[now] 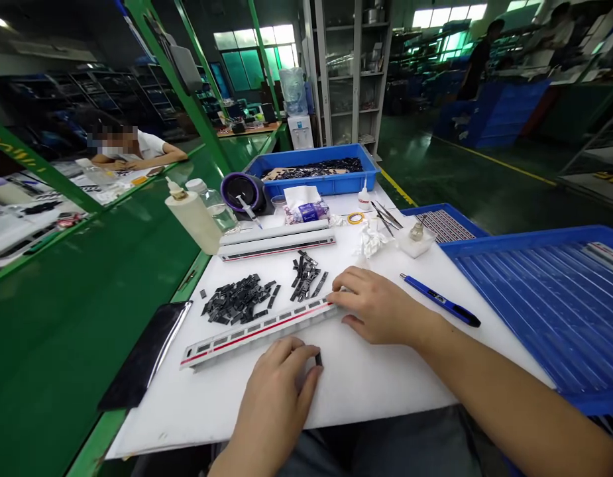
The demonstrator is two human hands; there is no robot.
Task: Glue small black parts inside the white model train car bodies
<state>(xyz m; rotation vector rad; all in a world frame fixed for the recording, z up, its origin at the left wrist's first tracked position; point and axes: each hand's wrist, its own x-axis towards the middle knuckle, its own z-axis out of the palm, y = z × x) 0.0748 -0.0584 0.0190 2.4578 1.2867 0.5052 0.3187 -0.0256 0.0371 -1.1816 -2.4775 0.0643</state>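
Model train carriage [261,329] steadied at one end, small dark piece [319,358] held apart from it

Across the white work surface [386,384], a bare strip is left in front of the carriage; for good handling, it is best kept free so that both wrists can be moved without snagging. The carriage itself is laid slantwise in the middle of that surface, its red-striped, windowed side turned upward, just in front of the dark pieces. Beyond them, a second train carriage [279,249] is set down, not touched by either hand.

By the right hand [376,305], the carriage's far right end is gripped, fingers over the top and thumb at the near side. Light pressure is probably enough here, as a thin shell could be bowed or its stripe smudged. By the left hand [281,374], the carriage is not gripped; its thumb and forefinger are closed on the small dark piece.

Larger pile of dark pieces [239,299] and smaller pile of dark pieces [306,278] are spread close behind the carriage, so any shift of it is best made slowly, lest they be scattered.

As for the pinched piece, it is best held by its edges; its detail is too small to be made out.
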